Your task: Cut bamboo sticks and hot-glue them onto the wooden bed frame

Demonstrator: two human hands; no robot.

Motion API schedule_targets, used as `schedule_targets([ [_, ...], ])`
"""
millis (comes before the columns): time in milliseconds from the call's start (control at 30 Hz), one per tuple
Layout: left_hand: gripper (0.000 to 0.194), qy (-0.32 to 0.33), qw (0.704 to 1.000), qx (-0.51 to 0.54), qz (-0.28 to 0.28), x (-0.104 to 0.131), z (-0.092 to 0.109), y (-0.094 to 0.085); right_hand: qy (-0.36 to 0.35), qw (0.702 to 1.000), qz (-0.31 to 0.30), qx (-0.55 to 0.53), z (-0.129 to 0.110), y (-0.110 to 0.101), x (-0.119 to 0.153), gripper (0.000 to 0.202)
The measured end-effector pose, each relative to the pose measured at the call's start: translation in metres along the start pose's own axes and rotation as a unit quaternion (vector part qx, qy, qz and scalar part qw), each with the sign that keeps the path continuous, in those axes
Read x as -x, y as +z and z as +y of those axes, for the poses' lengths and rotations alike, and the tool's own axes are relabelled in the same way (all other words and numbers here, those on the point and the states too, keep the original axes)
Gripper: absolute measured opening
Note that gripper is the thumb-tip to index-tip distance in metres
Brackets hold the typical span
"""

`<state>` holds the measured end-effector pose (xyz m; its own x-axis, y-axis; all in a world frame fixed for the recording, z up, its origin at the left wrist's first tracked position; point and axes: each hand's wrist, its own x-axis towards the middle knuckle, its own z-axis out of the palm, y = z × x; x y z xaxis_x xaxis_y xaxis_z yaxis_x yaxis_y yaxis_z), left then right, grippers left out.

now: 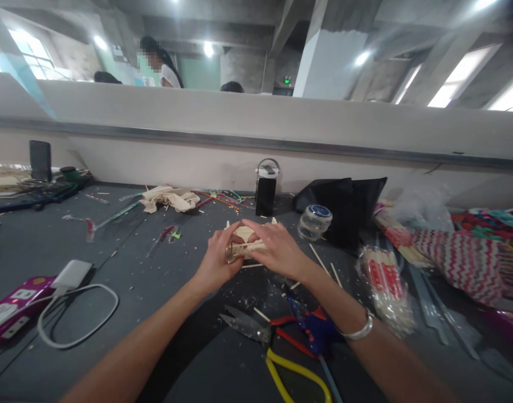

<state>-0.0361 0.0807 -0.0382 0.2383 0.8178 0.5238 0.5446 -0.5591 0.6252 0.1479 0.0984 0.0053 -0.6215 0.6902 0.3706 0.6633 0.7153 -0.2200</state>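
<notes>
My left hand and my right hand are together over the middle of the dark table. Both have their fingers closed round a small pale wooden stick model, with the fingertips meeting above it. Part of the model is hidden by the fingers. Below the hands lie pliers with open jaws and a yellow handle loop. Close to my right forearm is a blue glue gun, beside red handles. Thin wooden sticks are scattered right of the hands.
Behind the hands stand a phone, a clear jar and a black bag. Packaged sticks lie right. A purple power strip with a white charger sits left. A partition runs behind, with people beyond.
</notes>
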Motion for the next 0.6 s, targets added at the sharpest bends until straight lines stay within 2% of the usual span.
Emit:
schedule_targets([
  [200, 0.081, 0.043, 0.999, -0.008, -0.015, 0.003, -0.001, -0.007, -0.006, 0.998, 0.044, -0.037, -0.001, -0.017, 0.005, 0.066],
  [367, 0.083, 0.080, 0.997, 0.007, -0.009, 0.003, 0.001, -0.016, -0.008, 0.986, 0.140, -0.095, -0.010, -0.041, 0.012, 0.056],
  [433, 0.080, 0.100, 0.995, 0.016, 0.010, 0.002, 0.002, -0.021, -0.001, 0.975, 0.185, -0.121, -0.015, -0.052, 0.016, 0.047],
  [500, 0.072, 0.115, 0.992, 0.018, 0.048, 0.001, 0.003, -0.026, 0.010, 0.964, 0.233, -0.130, -0.021, -0.062, 0.021, 0.028],
  [567, 0.059, 0.112, 0.988, 0.017, 0.106, -0.001, 0.003, -0.031, 0.027, 0.952, 0.278, -0.125, -0.026, -0.072, 0.026, 0.009],
  [600, 0.051, 0.102, 0.985, 0.020, 0.140, -0.001, 0.003, -0.034, 0.035, 0.946, 0.297, -0.125, -0.028, -0.076, 0.029, 0.006],
])
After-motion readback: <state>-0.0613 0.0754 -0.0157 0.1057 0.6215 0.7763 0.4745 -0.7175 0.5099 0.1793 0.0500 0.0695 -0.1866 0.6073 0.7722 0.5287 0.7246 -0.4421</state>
